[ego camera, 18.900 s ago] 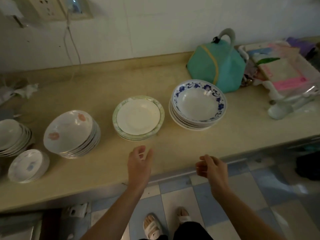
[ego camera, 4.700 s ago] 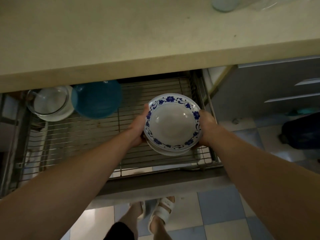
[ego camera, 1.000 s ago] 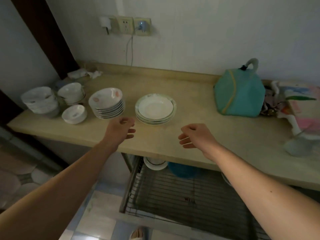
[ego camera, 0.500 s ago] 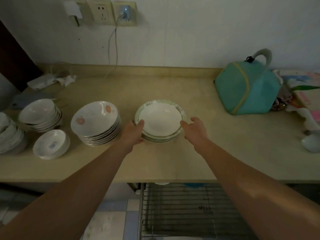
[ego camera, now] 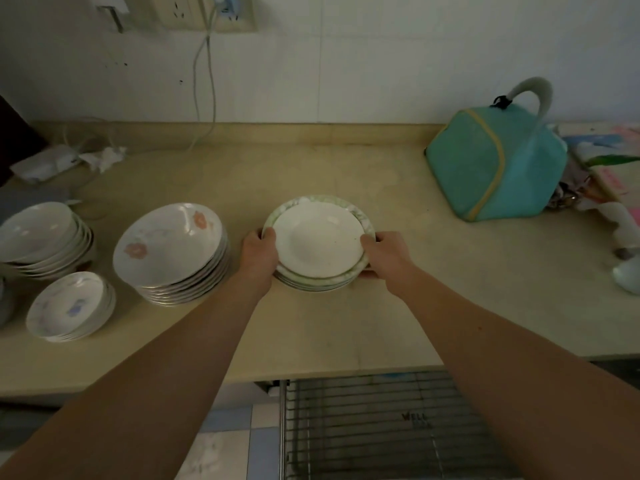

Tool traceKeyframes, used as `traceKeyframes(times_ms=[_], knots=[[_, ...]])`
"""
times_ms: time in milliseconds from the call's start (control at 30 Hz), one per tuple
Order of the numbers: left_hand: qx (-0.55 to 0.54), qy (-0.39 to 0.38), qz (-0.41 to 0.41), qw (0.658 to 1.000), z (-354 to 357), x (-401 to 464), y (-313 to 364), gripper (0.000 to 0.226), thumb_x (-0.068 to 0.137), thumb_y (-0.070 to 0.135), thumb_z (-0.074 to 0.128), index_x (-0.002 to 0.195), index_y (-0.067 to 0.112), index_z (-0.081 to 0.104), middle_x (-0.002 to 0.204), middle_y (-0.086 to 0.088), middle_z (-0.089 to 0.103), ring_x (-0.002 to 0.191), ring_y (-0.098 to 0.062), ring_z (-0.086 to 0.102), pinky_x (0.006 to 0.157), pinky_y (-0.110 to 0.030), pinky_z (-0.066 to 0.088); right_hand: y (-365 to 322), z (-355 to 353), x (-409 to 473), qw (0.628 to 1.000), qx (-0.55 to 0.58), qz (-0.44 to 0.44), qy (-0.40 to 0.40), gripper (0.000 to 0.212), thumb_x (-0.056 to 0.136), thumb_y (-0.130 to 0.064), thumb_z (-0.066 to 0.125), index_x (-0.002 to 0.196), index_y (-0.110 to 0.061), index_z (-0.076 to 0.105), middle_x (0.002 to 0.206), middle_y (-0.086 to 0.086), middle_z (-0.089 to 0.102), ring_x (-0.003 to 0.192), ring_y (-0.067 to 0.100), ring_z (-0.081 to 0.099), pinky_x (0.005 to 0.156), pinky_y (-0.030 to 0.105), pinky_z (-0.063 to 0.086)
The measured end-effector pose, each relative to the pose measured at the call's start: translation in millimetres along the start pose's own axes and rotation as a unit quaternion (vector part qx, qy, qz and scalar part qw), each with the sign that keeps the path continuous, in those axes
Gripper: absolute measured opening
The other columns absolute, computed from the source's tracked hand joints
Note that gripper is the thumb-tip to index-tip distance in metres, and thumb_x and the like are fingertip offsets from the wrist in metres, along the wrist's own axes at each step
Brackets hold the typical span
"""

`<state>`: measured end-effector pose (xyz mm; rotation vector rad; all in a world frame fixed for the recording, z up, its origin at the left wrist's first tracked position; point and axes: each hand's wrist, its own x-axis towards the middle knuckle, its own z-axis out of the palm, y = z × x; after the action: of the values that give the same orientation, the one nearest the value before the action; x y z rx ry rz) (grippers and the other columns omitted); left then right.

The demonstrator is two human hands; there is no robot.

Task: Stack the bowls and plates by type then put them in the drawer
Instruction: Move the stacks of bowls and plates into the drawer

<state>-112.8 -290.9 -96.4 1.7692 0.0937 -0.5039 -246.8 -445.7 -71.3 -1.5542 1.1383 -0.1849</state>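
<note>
- The left hand (ego camera: 259,250) and right hand (ego camera: 385,252) grip opposite sides of the plate stack (ego camera: 318,244), fingers curled under its edges.
- The stack sits on the table (ego camera: 346,327), just right of the flowered bowls (ego camera: 171,252).
- The step appears to be picking up this stack; next comes a level lift down to the open drawer rack (ego camera: 381,427).
- The plates are white, green-rimmed and shallow.
</note>
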Motion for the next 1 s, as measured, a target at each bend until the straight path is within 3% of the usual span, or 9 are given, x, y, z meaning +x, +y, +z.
traceKeyframes(times_ms=[267, 433, 500, 567, 667, 733, 833, 933, 1000], knots=[[0.016, -0.027, 0.045, 0.998, 0, -36, -1, 0.035, 0.103, 0.024, 0.049, 0.135, 0.013, 0.059, 0.106, 0.003, 0.062, 0.093, -0.016, 0.060, 0.066, -0.025, 0.047, 18, -33, -37, 0.999, 0.040, -0.001, 0.012, 0.017, 0.100, -0.013, 0.058, 0.101, -0.005, 0.073, 0.095, 0.016, 0.074, 0.079, 0.029, 0.075, 0.060, 0.040, 0.064], [0.035, -0.116, 0.069, 0.990, 0, -87, 16, 0.029, 0.101, 0.025, 0.057, 0.129, 0.024, 0.058, 0.118, 0.003, 0.065, 0.105, -0.019, 0.063, 0.088, -0.039, 0.056, 28, -93, -81, 0.997, 0.065, -0.043, 0.011, 0.021, 0.100, -0.012, 0.059, 0.085, -0.016, 0.073, 0.082, 0.007, 0.076, 0.063, 0.016, 0.075, 0.052, 0.030, 0.060], [0.037, -0.166, 0.073, 0.983, -1, -114, 21, 0.026, 0.100, 0.023, 0.060, 0.126, 0.022, 0.060, 0.111, 0.006, 0.068, 0.100, -0.016, 0.067, 0.080, -0.034, 0.058, 35, -120, -102, 0.996, 0.067, -0.051, 0.000, 0.022, 0.100, -0.013, 0.059, 0.084, -0.018, 0.073, 0.083, 0.007, 0.077, 0.066, 0.017, 0.076, 0.053, 0.030, 0.060], [0.048, -0.205, 0.081, 0.974, -2, -146, 24, 0.013, 0.098, 0.020, 0.063, 0.108, 0.030, 0.064, 0.098, 0.008, 0.072, 0.090, -0.013, 0.071, 0.069, -0.028, 0.059, 46, -147, -123, 0.996, 0.062, -0.058, -0.008, 0.022, 0.101, -0.015, 0.059, 0.085, -0.021, 0.073, 0.080, 0.003, 0.079, 0.069, 0.017, 0.077, 0.055, 0.031, 0.061], [0.070, -0.254, 0.079, 0.961, -2, -196, 20, 0.017, 0.095, 0.017, 0.068, 0.106, 0.031, 0.068, 0.095, 0.005, 0.077, 0.088, -0.014, 0.075, 0.072, -0.032, 0.063, 69, -186, -152, 0.997, 0.023, -0.071, -0.011, 0.021, 0.100, -0.019, 0.061, 0.086, -0.025, 0.075, 0.081, -0.005, 0.079, 0.077, 0.015, 0.077, 0.061, 0.031, 0.061], [0.095, -0.279, 0.057, 0.954, 2, -226, 12, 0.024, 0.093, 0.014, 0.070, 0.116, 0.020, 0.069, 0.103, -0.003, 0.077, 0.093, -0.021, 0.075, 0.076, -0.038, 0.063, 89, -210, -166, 0.998, -0.004, -0.066, -0.016, 0.018, 0.099, -0.021, 0.063, 0.088, -0.021, 0.077, 0.084, -0.003, 0.080, 0.083, 0.017, 0.077, 0.071, 0.036, 0.063], [0.126, -0.300, -0.010, 0.945, 15, -265, -7, 0.024, 0.091, 0.008, 0.071, 0.115, 0.008, 0.068, 0.103, -0.012, 0.077, 0.090, -0.028, 0.076, 0.076, -0.042, 0.063, 118, -242, -183, 0.998, -0.038, -0.035, -0.034, 0.017, 0.097, -0.022, 0.066, 0.091, -0.012, 0.078, 0.087, 0.007, 0.079, 0.089, 0.027, 0.076, 0.084, 0.052, 0.061], [0.139, -0.320, -0.085, 0.933, 30, -298, -32, 0.019, 0.092, 0.005, 0.068, 0.111, 0.005, 0.068, 0.096, -0.013, 0.078, 0.080, -0.024, 0.076, 0.064, -0.033, 0.061, 148, -267, -197, 0.995, -0.076, 0.000, -0.071, 0.017, 0.096, -0.023, 0.067, 0.094, -0.011, 0.079, 0.086, 0.009, 0.079, 0.087, 0.028, 0.076, 0.085, 0.056, 0.060], [0.140, -0.334, -0.135, 0.922, 39, -314, -50, 0.020, 0.092, 0.003, 0.067, 0.112, 0.004, 0.067, 0.098, -0.014, 0.078, 0.084, -0.026, 0.077, 0.065, -0.033, 0.062, 168, -280, -202, 0.991, -0.095, 0.024, -0.095, 0.020, 0.095, -0.021, 0.068, 0.094, -0.004, 0.078, 0.088, 0.017, 0.078, 0.087, 0.035, 0.076, 0.082, 0.060, 0.059]])
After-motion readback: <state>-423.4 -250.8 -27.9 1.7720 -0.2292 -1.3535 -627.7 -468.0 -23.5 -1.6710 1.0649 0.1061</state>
